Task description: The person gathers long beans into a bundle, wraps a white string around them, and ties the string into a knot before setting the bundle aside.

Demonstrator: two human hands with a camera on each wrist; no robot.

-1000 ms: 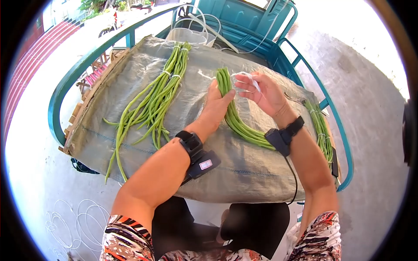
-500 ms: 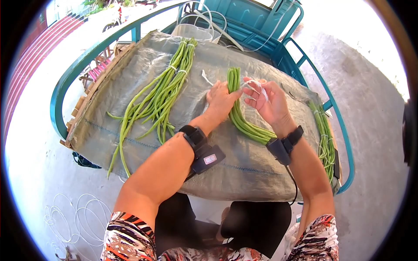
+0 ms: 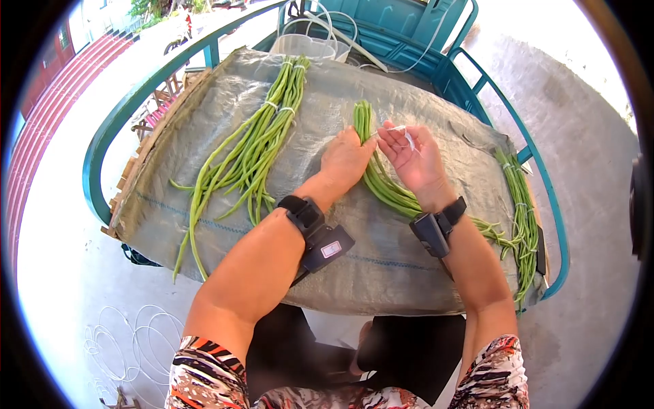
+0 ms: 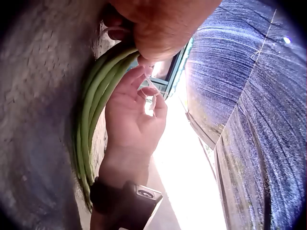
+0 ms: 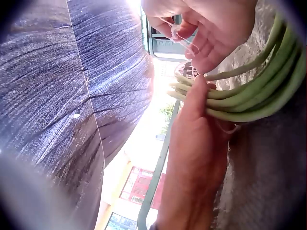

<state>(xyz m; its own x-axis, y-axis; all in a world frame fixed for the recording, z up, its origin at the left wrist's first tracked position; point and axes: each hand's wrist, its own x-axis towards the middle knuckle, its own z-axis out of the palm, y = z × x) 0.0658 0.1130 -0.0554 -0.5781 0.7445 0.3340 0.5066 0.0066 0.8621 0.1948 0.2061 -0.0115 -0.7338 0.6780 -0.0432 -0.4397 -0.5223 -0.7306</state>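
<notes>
My left hand grips a bunch of long green beans near its upper end, the thumb lying across the front. The bunch bends down to the right over the sheet and passes under my right wrist. Just right of the bean tops, my right hand is turned palm up and pinches a thin white string. In the right wrist view the string is looped among the fingers, close to the left thumb. A short piece of string also hangs below the beans there.
Tied bean bundles lie to the left, and another bundle lies along the right edge. A grey woven sheet covers the cart bed, with teal rails around it. A clear plastic tub stands behind.
The right fingers draw the string in close beside the bean tops. The loose string end left of my left hand is out of sight now. Bean tails now show beyond my right wrist.
</notes>
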